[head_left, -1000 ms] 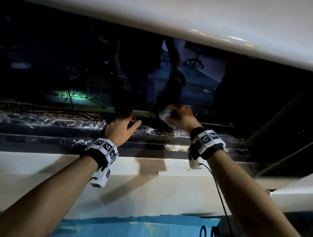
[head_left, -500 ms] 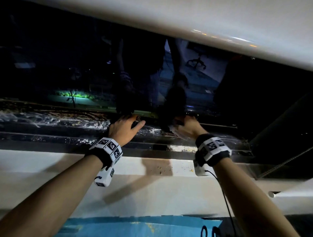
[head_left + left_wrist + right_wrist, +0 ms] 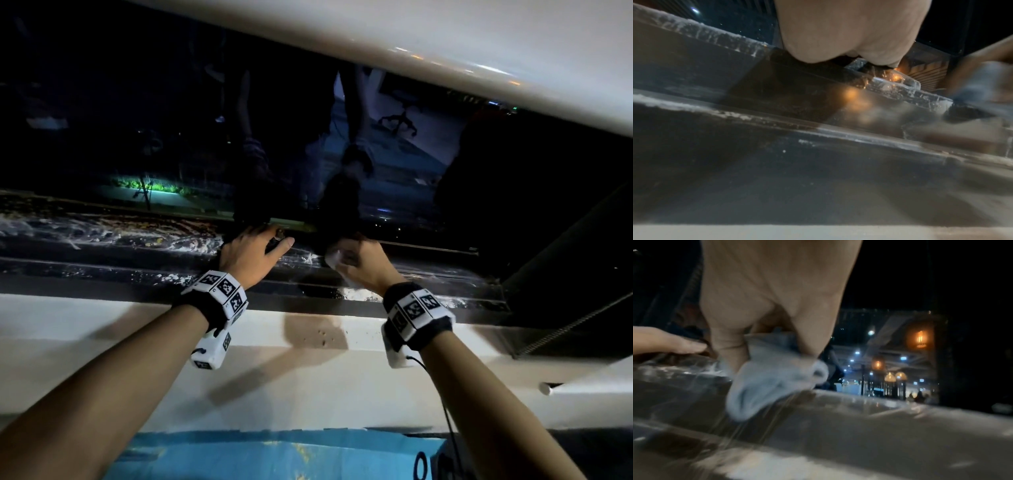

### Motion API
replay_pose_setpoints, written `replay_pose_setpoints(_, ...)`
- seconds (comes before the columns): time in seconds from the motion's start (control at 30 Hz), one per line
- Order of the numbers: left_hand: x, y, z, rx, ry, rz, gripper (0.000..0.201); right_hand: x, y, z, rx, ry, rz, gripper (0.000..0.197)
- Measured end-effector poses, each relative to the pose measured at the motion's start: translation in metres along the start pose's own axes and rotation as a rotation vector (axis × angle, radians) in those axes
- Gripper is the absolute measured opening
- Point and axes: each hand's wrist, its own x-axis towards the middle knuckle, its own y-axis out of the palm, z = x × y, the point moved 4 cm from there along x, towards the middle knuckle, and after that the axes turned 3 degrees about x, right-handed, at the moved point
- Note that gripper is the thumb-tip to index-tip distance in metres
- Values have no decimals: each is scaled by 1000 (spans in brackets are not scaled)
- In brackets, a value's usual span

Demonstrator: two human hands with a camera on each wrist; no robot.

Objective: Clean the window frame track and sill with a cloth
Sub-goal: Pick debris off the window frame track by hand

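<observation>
A dark window track (image 3: 102, 246), streaked with white dust, runs below the night-dark glass, with the white sill (image 3: 102, 325) in front of it. My right hand (image 3: 359, 263) grips a bunched pale cloth (image 3: 334, 258) and presses it on the track's rail. In the right wrist view, thumb and fingers of the right hand (image 3: 777, 288) pinch the cloth (image 3: 772, 378), whose lower end drags on the dusty rail. My left hand (image 3: 267, 241) rests on the track just left of it, thumb stretched out and fingertips hidden past the far rail. Only the left hand's palm (image 3: 849, 32) shows in the left wrist view.
The glass (image 3: 171, 120) rises right behind the track. A dark upright frame member (image 3: 565, 240) closes the track at the right. A thin cord (image 3: 565, 329) slants across the right corner. Blue sheeting (image 3: 274, 455) lies below the sill wall. Crumbs (image 3: 322, 337) dot the sill between my wrists.
My right hand has come down from the glass's lower edge onto the track rail with the cloth, shifting right and then back left. The left hand has stayed in place.
</observation>
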Motion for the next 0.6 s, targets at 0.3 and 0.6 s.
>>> replay_pose_setpoints(0.3,-2,-2,-2,15,-4,-12,51,-10,-52,-58,-70,180,-135,33)
replay_pose_setpoints(0.6,2,3,0,8,-6,0,54,-20,0,-15,18,134,-121,9)
